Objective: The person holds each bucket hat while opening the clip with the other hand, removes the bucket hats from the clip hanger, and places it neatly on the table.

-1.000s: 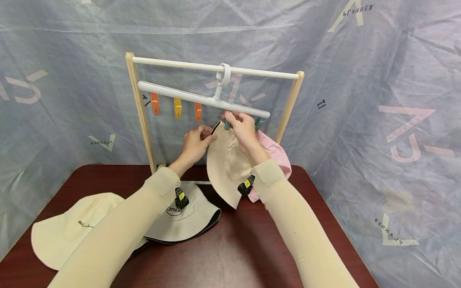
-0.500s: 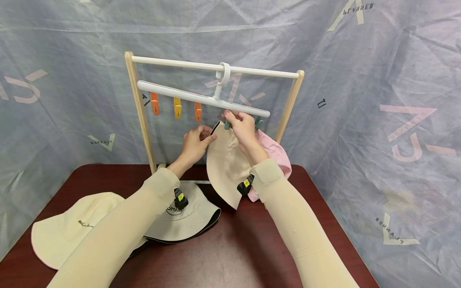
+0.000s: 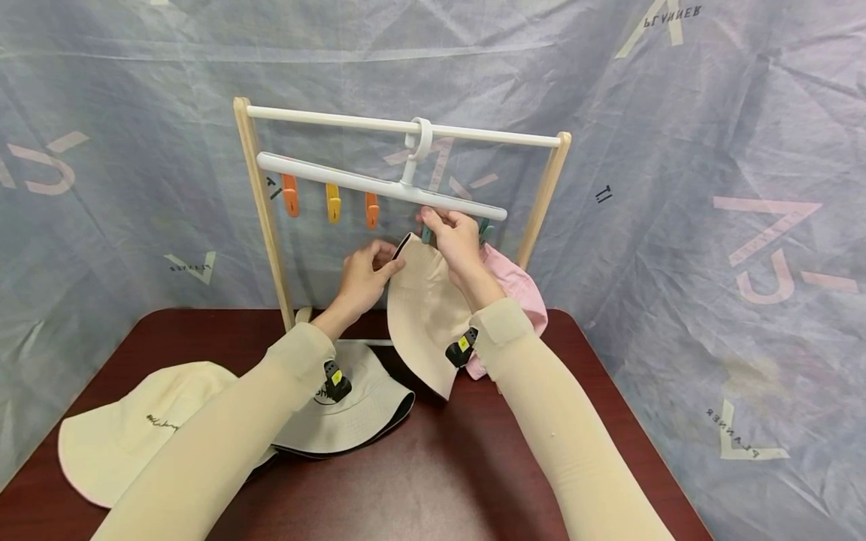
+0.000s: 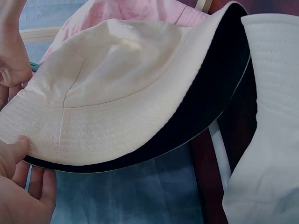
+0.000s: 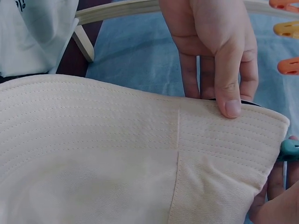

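Observation:
A cream bucket hat (image 3: 422, 308) with a black lining hangs tilted below the right half of the white clip hanger (image 3: 345, 176). My left hand (image 3: 365, 278) pinches its brim, thumb on the cream side and fingers behind, as the left wrist view shows. My right hand (image 3: 460, 244) grips a teal clothespin (image 3: 426, 234) on the hanger, right at the hat's upper corner. In the right wrist view the teal clothespin (image 5: 289, 150) touches the brim's edge; whether its jaws hold the cloth I cannot tell. Behind my right wrist hangs a pink hat (image 3: 517, 289), near another teal clothespin (image 3: 485, 231).
Orange and yellow clothespins (image 3: 334, 203) hang from the hanger's left half. A wooden rack (image 3: 260, 218) with a white rod carries the hanger. On the dark red table (image 3: 473, 481) lie a grey-white bucket hat (image 3: 358, 406) and a pale yellow hat (image 3: 135, 421), partly behind my left arm.
The cream hat's upper corner has dropped slightly below the hanger, and my left hand has shifted a little down with it. My right hand stays at the teal clothespin.

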{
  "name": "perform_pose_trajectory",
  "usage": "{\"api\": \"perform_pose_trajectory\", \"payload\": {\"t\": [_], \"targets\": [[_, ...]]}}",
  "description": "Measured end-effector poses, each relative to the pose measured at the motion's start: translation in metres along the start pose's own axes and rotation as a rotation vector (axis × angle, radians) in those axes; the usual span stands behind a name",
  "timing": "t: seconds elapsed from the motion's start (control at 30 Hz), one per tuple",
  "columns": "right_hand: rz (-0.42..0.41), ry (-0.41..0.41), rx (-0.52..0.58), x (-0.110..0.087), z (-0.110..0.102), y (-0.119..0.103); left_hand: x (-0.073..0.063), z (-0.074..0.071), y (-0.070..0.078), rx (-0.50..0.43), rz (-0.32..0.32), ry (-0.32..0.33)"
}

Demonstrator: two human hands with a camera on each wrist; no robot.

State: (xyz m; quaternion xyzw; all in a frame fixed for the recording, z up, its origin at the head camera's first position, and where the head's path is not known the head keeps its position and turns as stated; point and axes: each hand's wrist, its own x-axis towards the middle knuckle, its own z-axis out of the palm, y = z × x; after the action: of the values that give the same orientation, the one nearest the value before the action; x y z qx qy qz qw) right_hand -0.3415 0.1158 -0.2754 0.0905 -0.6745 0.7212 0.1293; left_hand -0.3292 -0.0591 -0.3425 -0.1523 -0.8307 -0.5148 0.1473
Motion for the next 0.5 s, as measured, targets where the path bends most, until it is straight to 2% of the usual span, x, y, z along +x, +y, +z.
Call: {"api": "perform_pose_trajectory", "payload": {"t": [0.5], "targets": [[-0.018, 0.011, -0.035, 0.0001, 0.0005, 0.0003, -0.0086, -0.0003, -0.0080, -0.006, -0.016, 0.000]]}}
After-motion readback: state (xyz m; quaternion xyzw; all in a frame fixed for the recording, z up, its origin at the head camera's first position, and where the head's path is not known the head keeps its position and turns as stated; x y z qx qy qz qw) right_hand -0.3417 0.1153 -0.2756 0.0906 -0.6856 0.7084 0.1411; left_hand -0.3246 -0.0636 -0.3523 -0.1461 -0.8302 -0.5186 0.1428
